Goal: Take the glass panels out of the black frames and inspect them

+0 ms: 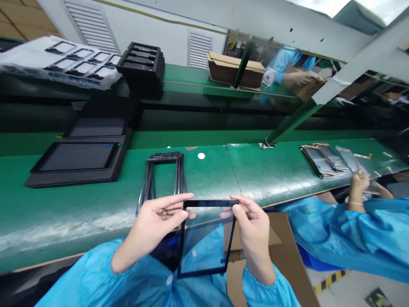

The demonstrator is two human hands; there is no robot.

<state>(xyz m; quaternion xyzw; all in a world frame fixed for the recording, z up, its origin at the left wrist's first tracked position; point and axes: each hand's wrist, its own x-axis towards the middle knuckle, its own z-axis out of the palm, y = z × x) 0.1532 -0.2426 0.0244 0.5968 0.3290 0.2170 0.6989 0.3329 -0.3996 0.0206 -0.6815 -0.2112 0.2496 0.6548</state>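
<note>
Between my two hands hangs a clear glass panel with a black border (207, 238), held up in front of my lap just off the bench edge. My left hand (159, 217) pinches its upper left corner between thumb and fingers. At the upper right corner, my right hand (251, 221) grips in the same way. Through the glass I see blue sleeve fabric and some fingertips. Just beyond my left hand, a stack of empty black frames (164, 157) lies on the green bench (211, 179).
Dark screen panels (78, 157) lie on black foam at the left. Black trays (140, 59), a cardboard box (234, 68) and bagged frames (79, 59) stand on the shelf. A co-worker's hand (359, 185) works near stacked panels (322, 157) at right. An open carton (284, 256) sits below.
</note>
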